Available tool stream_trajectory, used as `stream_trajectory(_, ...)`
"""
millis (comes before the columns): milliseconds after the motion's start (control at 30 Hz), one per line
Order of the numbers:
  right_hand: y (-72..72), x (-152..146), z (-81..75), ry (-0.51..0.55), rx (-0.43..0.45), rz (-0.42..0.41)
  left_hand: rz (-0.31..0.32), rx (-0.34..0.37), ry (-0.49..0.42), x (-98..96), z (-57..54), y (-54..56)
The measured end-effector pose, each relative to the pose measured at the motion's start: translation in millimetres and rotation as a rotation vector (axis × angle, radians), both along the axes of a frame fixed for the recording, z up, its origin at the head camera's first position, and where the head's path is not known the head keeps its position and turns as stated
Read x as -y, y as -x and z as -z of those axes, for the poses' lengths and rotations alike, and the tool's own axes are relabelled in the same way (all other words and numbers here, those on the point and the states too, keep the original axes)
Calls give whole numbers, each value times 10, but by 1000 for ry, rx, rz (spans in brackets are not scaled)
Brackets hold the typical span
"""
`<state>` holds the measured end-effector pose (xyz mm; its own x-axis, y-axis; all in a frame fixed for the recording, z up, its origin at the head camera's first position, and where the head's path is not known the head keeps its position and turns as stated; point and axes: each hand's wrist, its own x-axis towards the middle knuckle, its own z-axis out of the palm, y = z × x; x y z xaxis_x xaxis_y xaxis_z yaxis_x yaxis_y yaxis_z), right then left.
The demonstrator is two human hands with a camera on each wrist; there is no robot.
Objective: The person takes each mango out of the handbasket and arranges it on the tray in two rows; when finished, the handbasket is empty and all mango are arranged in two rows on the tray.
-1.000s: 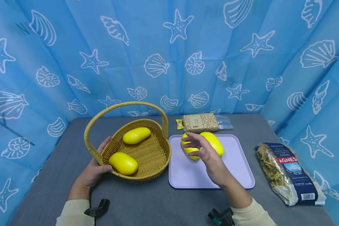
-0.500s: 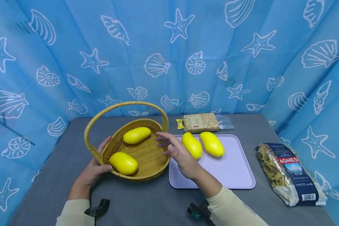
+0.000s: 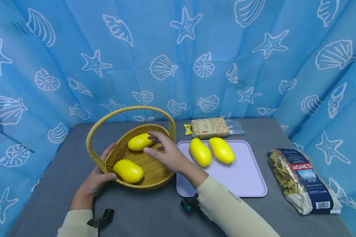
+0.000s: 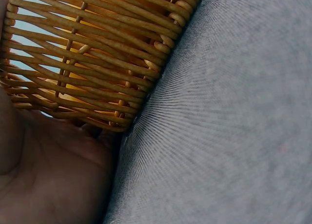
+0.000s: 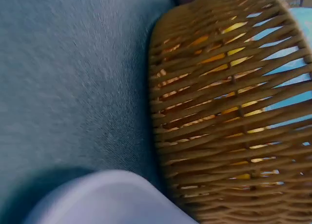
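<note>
My left hand (image 3: 93, 184) grips the left side of a wicker basket (image 3: 154, 166), thumb over the rim and fingers along the outside. In the left wrist view the palm (image 4: 53, 170) lies against the woven wall. Inside the basket lie two yellow mangoes: a near mango (image 3: 129, 171) by the left thumb and a far mango (image 3: 138, 142) toward the back. Reaching over the basket's right rim, my right hand (image 3: 166, 153) has thumb and fingers spread apart. Its fingertips overlap the right end of the far mango in the head view. Nothing shows in its grasp.
Right of the basket stands a lilac tray (image 3: 231, 184) bearing a left mango (image 3: 200, 152) and a right mango (image 3: 221, 150). Behind it lie a packet of grains (image 3: 210, 127) and a small yellow sachet (image 3: 188, 129). A pasta bag (image 3: 304, 181) rests at the far right.
My right hand has moved left from above the tray's mangoes to over the basket, up to the far mango. The left hand keeps its hold, and the mangoes lie where they were.
</note>
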<state>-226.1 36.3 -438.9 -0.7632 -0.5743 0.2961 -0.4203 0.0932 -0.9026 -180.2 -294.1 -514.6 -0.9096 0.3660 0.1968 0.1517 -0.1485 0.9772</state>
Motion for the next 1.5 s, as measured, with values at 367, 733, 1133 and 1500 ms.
stream_trajectory(367,247,277,-10,-263,-20,92,-20,10,24,40,-27,-11)
stream_trajectory(733,324,411,50,-593,-151,36,-21,1,16,16,-41,12)
stream_trajectory(1133,286,461,97,-813,-251,153,-7,-12,5,-13,-47,-3)
stream_trajectory(1500,265,445,149,-823,-228,133,-6,10,8,-29,-14,-7)
